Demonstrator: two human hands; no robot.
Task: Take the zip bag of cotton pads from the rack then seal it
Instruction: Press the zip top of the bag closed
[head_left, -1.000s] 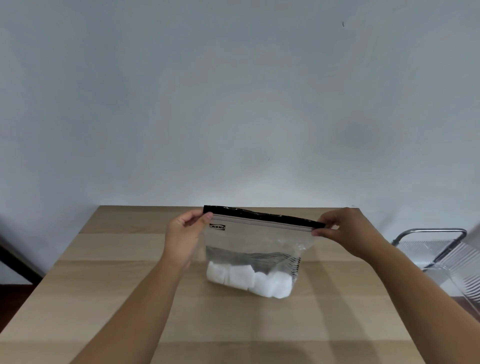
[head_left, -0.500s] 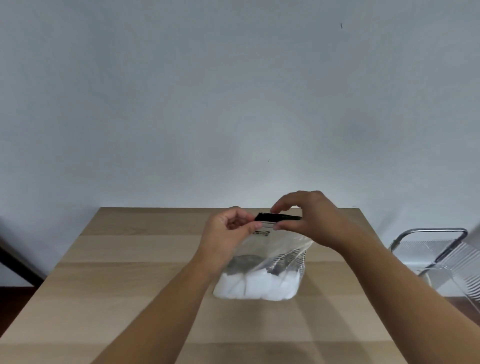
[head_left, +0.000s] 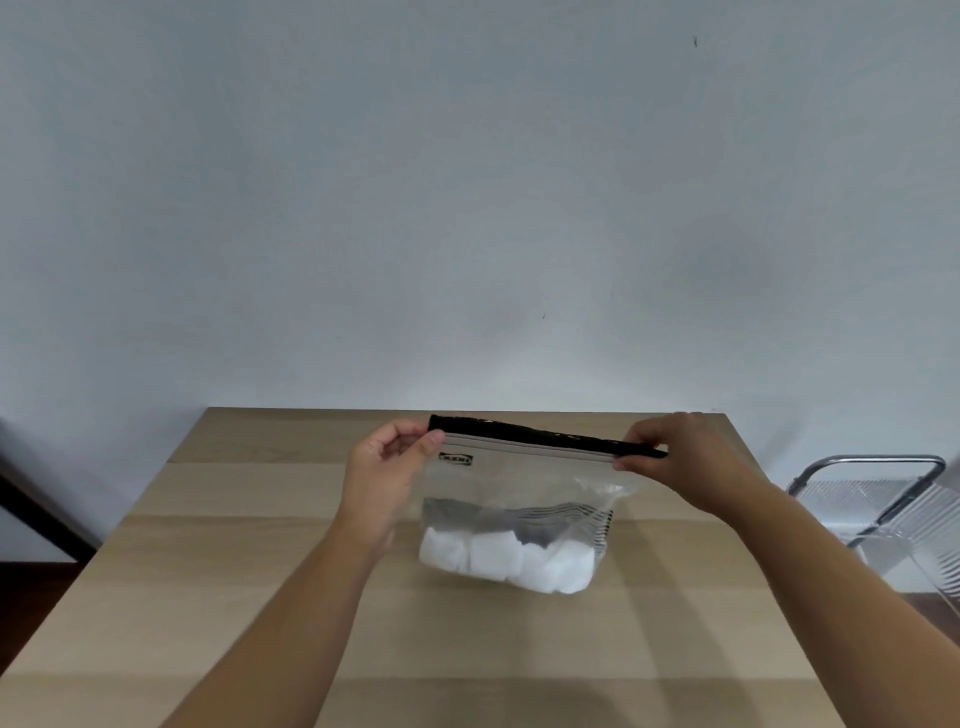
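Observation:
A clear zip bag (head_left: 524, 486) with a black strip along its top stands upright on the wooden table (head_left: 260, 597). White cotton pads (head_left: 506, 561) fill its bottom. My left hand (head_left: 387, 467) pinches the top left corner of the bag. My right hand (head_left: 680, 457) pinches the top right corner, and the black strip is stretched straight between them. The rack (head_left: 883, 504) is a metal and clear frame at the right, off the table's edge.
A plain pale wall rises right behind the table's far edge. A dark piece of furniture (head_left: 31, 519) shows at the far left, below table level.
Half a second ago my hands were close together at the middle of the bag's top. They have slid apart to the two corners, and the top strip is pulled flat again.

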